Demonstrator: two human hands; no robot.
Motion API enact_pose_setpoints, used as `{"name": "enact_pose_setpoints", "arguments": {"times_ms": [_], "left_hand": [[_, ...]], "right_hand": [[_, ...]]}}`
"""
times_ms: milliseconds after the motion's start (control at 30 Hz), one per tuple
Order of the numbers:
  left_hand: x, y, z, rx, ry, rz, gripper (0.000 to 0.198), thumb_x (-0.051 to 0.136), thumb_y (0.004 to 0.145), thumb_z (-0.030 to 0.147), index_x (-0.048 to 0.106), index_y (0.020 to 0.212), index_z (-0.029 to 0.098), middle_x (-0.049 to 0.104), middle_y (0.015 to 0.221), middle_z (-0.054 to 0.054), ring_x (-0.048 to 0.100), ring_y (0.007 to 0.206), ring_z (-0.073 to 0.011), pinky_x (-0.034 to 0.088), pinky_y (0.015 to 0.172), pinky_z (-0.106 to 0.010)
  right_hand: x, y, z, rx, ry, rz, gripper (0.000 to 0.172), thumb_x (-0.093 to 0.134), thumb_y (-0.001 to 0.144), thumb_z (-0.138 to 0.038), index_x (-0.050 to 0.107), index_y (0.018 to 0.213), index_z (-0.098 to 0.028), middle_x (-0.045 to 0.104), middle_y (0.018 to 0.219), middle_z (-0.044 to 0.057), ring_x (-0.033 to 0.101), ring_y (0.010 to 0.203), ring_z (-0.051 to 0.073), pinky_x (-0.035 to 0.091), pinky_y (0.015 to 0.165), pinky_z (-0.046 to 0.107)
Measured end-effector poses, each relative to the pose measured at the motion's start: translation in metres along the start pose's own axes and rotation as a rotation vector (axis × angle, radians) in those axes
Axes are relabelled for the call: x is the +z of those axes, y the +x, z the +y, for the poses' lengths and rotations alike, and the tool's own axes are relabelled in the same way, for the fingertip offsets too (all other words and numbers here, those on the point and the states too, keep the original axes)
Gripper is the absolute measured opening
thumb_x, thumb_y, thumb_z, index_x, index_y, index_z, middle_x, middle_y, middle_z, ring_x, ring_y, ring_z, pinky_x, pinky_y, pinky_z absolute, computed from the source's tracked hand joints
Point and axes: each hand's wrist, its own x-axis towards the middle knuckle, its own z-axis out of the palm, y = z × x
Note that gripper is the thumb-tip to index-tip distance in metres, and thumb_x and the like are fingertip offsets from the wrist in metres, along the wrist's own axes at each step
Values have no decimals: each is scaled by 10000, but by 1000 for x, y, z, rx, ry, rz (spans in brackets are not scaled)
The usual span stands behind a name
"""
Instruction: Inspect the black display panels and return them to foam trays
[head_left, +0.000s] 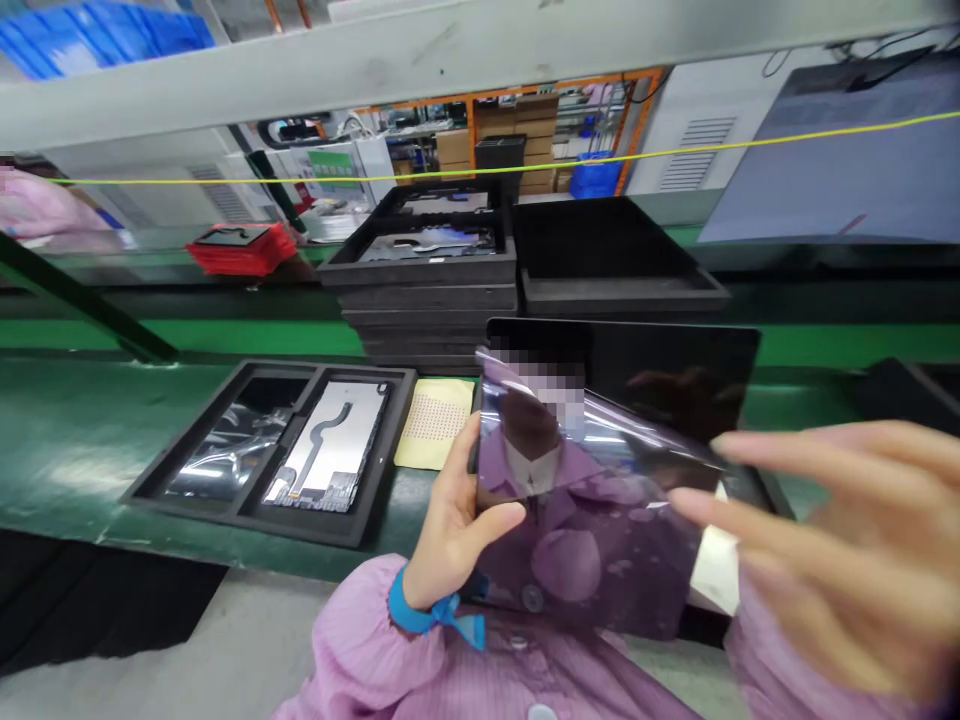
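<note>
My left hand (448,530) grips the left edge of a glossy black tablet screen (675,375), its thumb lying over the front. A clear protective film (592,550) covers the lower part; its upper edge is lifted and curls away from the glass. At the right end of that edge, my right hand (847,530) pinches the film between finger and thumb, the hand partly blurred. On the bench to the left, a black two-section foam tray (360,530) holds a film-wrapped dark panel (232,440) and a silver-backed screen with a flex cable (330,440).
A yellow sheet of small red dots (436,422) lies right of the foam tray. Behind stand stacked black trays (427,272) with screens on top, and another black tray (622,290). A red stack (244,255) sits farther left. A green post (82,300) slants at left.
</note>
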Motion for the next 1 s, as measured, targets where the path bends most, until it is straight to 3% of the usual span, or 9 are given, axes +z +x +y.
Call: {"name": "enact_pose_setpoints", "arguments": {"times_ms": [133, 200, 367, 533, 667, 733, 833, 933, 1000], "left_hand": [[-12, 0, -4, 16, -67, 42, 987, 786, 707, 259, 226, 1514, 354, 675, 1192, -40, 659, 686, -152, 536, 605, -262], [-14, -4, -2, 22, -125, 89, 917, 794, 689, 223, 337, 1468, 384, 671, 1219, -5, 681, 762, -147, 553, 657, -238], [-14, -14, 5, 40, -185, 221, 722, 848, 606, 214, 599, 1253, 415, 647, 1281, 77, 655, 1068, -171, 551, 874, -216], [-12, -3, 19, -93, -156, 100, 842, 798, 657, 251, 442, 1403, 410, 571, 1392, 49, 618, 1169, -241, 553, 904, -287], [-3, 26, 32, -65, -177, 38, 678, 698, 764, 225, 479, 1400, 317, 525, 1440, -7, 481, 1330, -273, 392, 1118, -384], [0, 41, 33, -45, -122, 68, 547, 656, 815, 250, 544, 1349, 290, 523, 1441, 3, 428, 1372, -251, 338, 1156, -369], [-1, 57, 26, 23, 8, 163, 400, 644, 837, 299, 641, 1235, 262, 501, 1457, 27, 384, 1403, -217, 314, 1169, -303], [-8, 64, 17, 82, 82, 235, 370, 626, 849, 348, 664, 1195, 222, 534, 1428, -5, 425, 1376, -243, 349, 1159, -343], [-13, 64, 15, 118, 111, 255, 352, 652, 826, 343, 686, 1152, 215, 568, 1396, -13, 420, 1379, -253, 325, 1176, -357]], "right_hand": [[-1, 21, -35, -113, 253, -134, 254, 519, 961, -276, 659, 1128, -408, 642, 1137, -38, 559, 959, 162, 462, 793, 311], [0, 30, -44, -201, 281, -214, 280, 467, 987, -250, 669, 1100, -409, 656, 1123, -69, 574, 1038, 130, 486, 828, 256], [-1, 30, -44, -387, 287, -236, 377, 319, 1008, -175, 681, 1111, -191, 652, 1173, -33, 529, 1173, 83, 477, 965, 171], [-8, 41, -20, -477, 428, -447, 317, 411, 938, -186, 706, 961, -71, 534, 1349, 116, 355, 1381, 200, 341, 1166, 299], [2, 67, 27, -426, 637, -595, 148, 581, 896, -187, 673, 829, -92, 469, 1402, 164, 249, 1432, 235, 326, 1178, 348], [13, 78, 46, -392, 713, -495, 168, 637, 886, -227, 619, 748, -134, 584, 1277, 135, 378, 1371, 219, 404, 1123, 355], [27, 86, 53, -206, 656, -152, 300, 667, 864, -232, 499, 624, -170, 694, 976, 51, 552, 1190, 192, 476, 1024, 368], [33, 89, 44, 34, 547, 138, 351, 634, 852, -163, 429, 567, -177, 693, 861, 6, 582, 1111, 197, 459, 1010, 402], [34, 90, 37, 130, 552, 222, 347, 616, 835, -130, 418, 555, -181, 697, 869, -6, 581, 1115, 201, 449, 1022, 410]]}}
